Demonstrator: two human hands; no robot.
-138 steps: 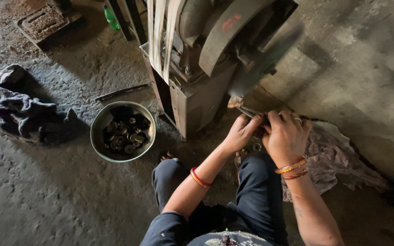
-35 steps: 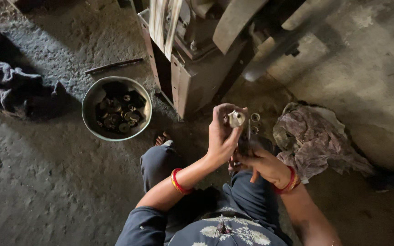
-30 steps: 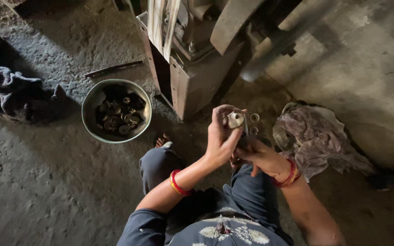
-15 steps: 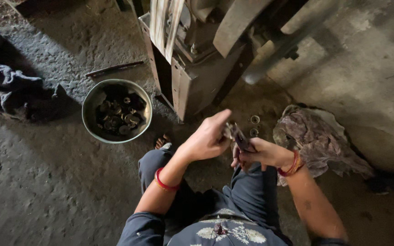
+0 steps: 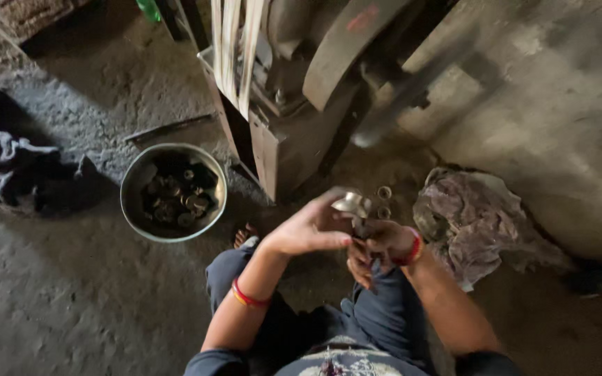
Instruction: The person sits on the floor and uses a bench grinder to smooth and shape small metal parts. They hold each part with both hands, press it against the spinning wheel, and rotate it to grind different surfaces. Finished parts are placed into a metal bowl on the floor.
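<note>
I sit on the floor with both hands raised above my knees. My left hand [image 5: 308, 228] pinches a small shiny metal part [image 5: 351, 203] at its fingertips. My right hand [image 5: 377, 245] is curled just beneath and to the right of that part, gripping a thin dark tool whose shaft is mostly hidden by the fingers. Red bangles ring both wrists. Two small metal rings [image 5: 384, 200] lie on the floor just beyond my hands.
A heavy metal machine [image 5: 294, 90] with a belt and wheel stands right ahead. A round steel bowl [image 5: 134, 202] of several small metal parts sits at the left. A crumpled cloth [image 5: 475, 223] lies at the right, dark rags [image 5: 8, 170] at far left.
Both hands dropped from the machine's base toward my lap. The left hand held the shiny part up in a fist, then shifted it to its fingertips beside the right hand's tool.
</note>
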